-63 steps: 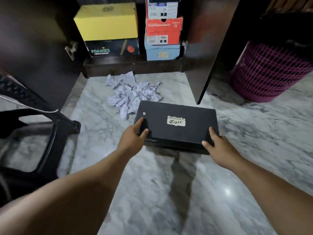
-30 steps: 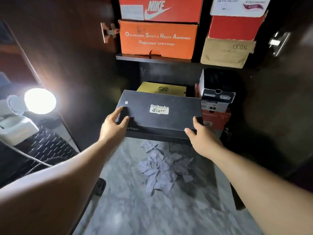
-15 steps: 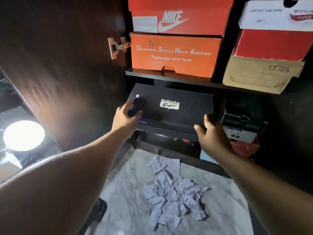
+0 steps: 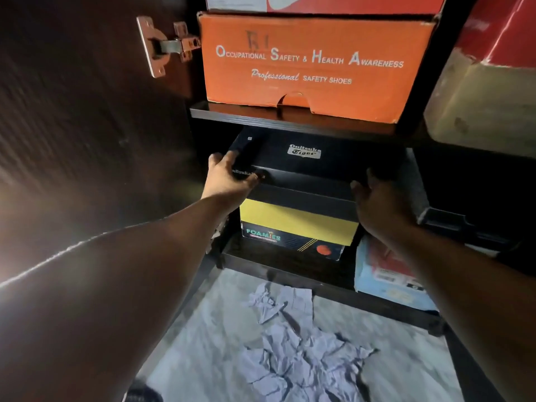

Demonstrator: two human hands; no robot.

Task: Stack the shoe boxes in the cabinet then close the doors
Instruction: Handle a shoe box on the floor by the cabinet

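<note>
**Black box goes onto the yellow box, lower compartment**

The person stands close to the open cabinet and holds the black shoe box [image 4: 304,166] with both hands. The box has a small silver label on its lid, and it sits on top of the yellow box [image 4: 298,220], at the left side of the lower compartment, just under the shelf board [image 4: 261,118]. Its front end sticks out a little past the yellow box (how deep the back end is, I cannot tell, it is too dark there).

The left hand [image 4: 229,178] grips the front left corner of the black box: the fingers lie on the lid, close together, and the thumb presses on the front face. The right hand [image 4: 377,207] is at the front right corner, in shadow; its fingers curl around the side of the box, but I cannot tell exactly how they are placed.

On the shelf board above stands an orange safety shoes box [image 4: 316,65], touching the board's front edge. To the right of the yellow box, a light blue box [image 4: 388,274] stands on the cabinet floor. The left door [image 4: 87,111] is open, with a metal hinge [image 4: 165,46] near its top. On the marble floor [image 4: 391,358] before the cabinet lies crumpled paper [image 4: 295,355].
</note>
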